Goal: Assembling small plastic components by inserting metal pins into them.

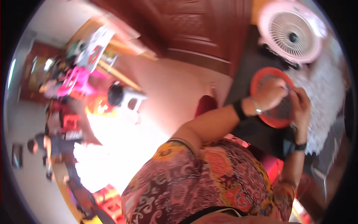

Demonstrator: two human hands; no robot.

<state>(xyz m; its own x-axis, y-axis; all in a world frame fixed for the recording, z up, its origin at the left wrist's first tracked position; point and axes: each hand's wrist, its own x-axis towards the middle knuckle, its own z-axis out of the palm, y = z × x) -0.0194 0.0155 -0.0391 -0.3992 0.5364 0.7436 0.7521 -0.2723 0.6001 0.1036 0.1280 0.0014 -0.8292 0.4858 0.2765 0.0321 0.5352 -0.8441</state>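
A round orange-red basin (256,83) with a dark grey inside rests on a dark surface to my right. Over its middle is my left hand (269,96), fingers closed in a pinch; whatever they hold is too small and blurred to name. My right hand (301,108) is at the basin's right edge, its fingers bent inward near the left hand's fingertips. Those fingers look closed, and anything in them is hidden. Dark bands circle both wrists, and a bracelet (258,111) shows on the left one.
Beside the basin lies a large white, shaggy heap (322,100). A pink fan (292,33) stands beyond it. Reddish-brown panelled doors (190,28) are ahead. On the left are a white stool (130,99), pink chairs (76,80) and several people, partly washed out by glare.
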